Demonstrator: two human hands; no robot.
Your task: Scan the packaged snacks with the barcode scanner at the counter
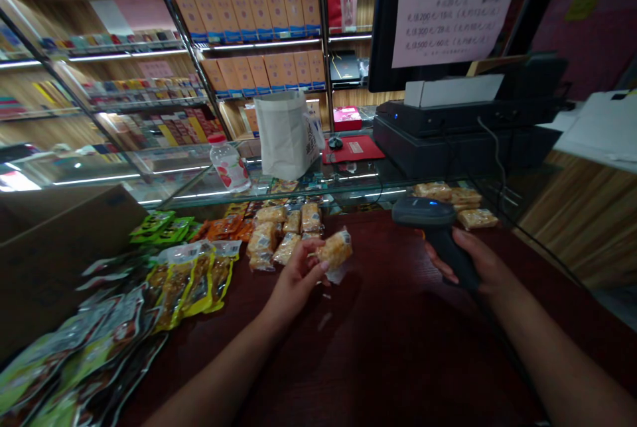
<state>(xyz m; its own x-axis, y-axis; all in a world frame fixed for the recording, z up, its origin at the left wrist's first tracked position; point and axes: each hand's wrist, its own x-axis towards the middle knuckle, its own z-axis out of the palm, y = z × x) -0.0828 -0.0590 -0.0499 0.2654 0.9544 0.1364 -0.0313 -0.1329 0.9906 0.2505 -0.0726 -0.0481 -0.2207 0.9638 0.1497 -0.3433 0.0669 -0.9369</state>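
Between the thumb and fingers of my left hand (297,279) is a wrapped snack cake (338,248), held just above the dark red table (368,354). My right hand (472,260) is closed around the grip of a black barcode scanner (425,212), which shows a small blue light on top. The scanner's head points left, toward the snack. Just behind my left hand lies a group of similar wrapped snack cakes (263,239). More of them sit in a second pile (460,198) beyond the scanner.
At left are yellow-edged snack packs (194,281), green packets (162,227), larger pouches (94,347) and a cardboard box (64,248). A bottle (229,165), white paper bag (283,138) and red mat (353,148) stand on the glass counter. The cash register (458,135) is at back right.
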